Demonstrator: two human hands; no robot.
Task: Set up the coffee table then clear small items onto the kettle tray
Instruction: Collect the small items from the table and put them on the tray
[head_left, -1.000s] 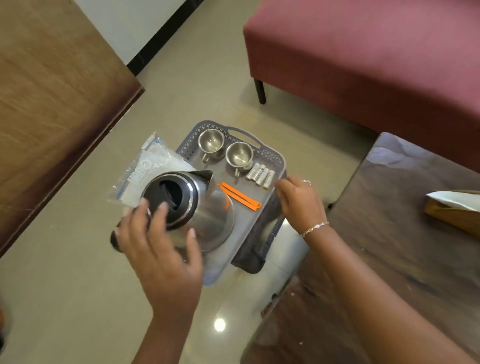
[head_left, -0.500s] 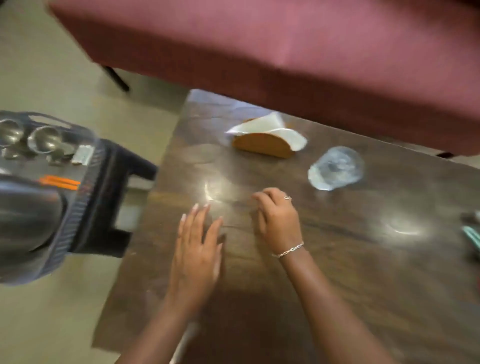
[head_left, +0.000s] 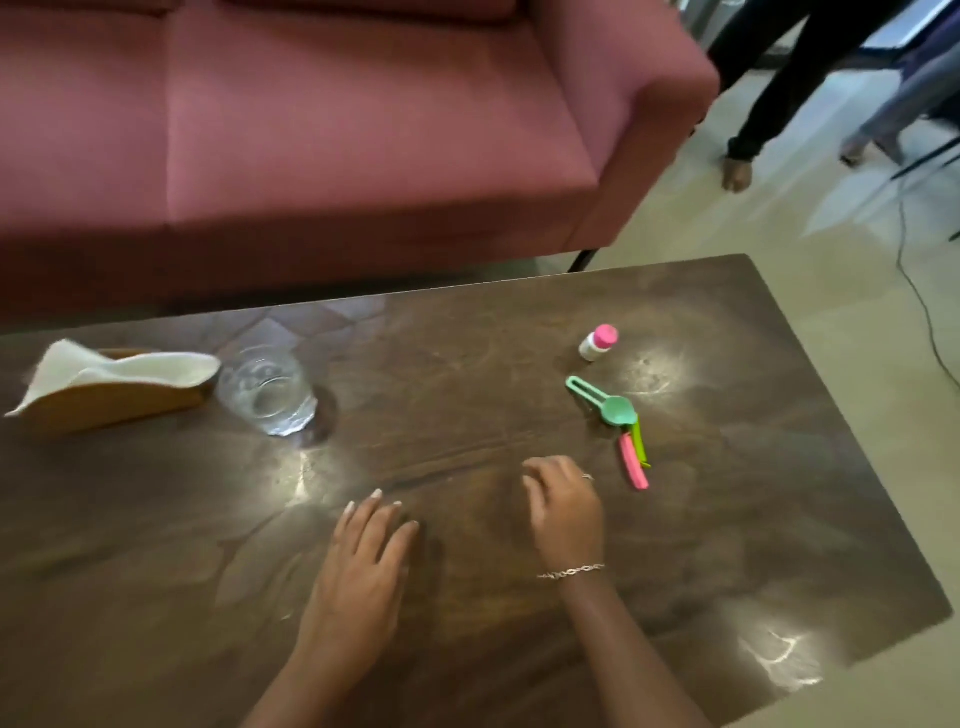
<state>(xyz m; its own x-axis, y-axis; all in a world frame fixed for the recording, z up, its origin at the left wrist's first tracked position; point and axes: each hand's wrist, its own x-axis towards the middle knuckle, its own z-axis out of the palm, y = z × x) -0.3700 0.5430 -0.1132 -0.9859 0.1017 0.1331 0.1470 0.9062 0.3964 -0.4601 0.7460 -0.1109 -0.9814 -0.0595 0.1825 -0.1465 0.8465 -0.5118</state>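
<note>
Both hands hold nothing: the left hand (head_left: 363, 566) lies flat on the desk (head_left: 467, 353), fingers (head_left: 375, 512) straight; the right hand (head_left: 563, 514) is loosely curled. The pink clip (head_left: 634, 462) lies near, at two o'clock; the small bottle (head_left: 598, 343) sits farther, at one. Pinch the clip first, by its long sides. The tray is out of view.

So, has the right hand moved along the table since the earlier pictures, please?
Yes. The right hand went rightward, away from the glass, toward the pink clip.

Probably living room: sofa (head_left: 332, 130), coffee table (head_left: 467, 374).
</note>
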